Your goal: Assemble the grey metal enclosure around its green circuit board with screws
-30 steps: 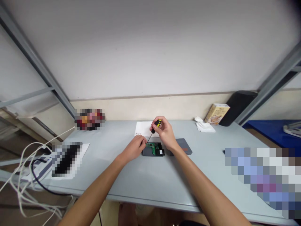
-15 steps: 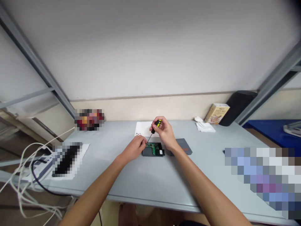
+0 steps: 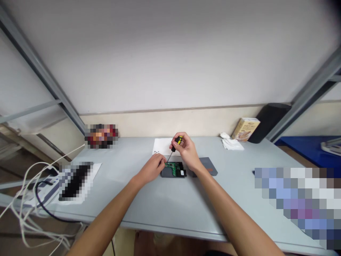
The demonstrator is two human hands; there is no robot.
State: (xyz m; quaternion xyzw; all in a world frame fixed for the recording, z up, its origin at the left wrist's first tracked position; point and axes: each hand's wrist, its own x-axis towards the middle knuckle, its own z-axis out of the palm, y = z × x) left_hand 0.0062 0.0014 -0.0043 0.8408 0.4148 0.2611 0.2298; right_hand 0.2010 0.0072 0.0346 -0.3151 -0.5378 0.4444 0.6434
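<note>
In the head view, my right hand (image 3: 185,149) grips a black and yellow screwdriver (image 3: 177,142), its shaft slanting down to the left. The tip meets the upper left part of a green circuit board (image 3: 174,165) set in a dark grey device housing (image 3: 167,172). My left hand (image 3: 153,166) is closed at the housing's left upper edge, thumb and fingers together near the screwdriver tip. What sits between those fingers is hidden. A flat grey cover (image 3: 209,166) lies to the right, partly behind my right wrist.
Behind the device lies white paper (image 3: 160,144) with several tiny dark pieces at its lower left corner. A yellow box (image 3: 245,129), crumpled tissue (image 3: 232,143) and a black cylinder (image 3: 270,122) stand at the back right. White cables (image 3: 22,213) hang over the table's left edge.
</note>
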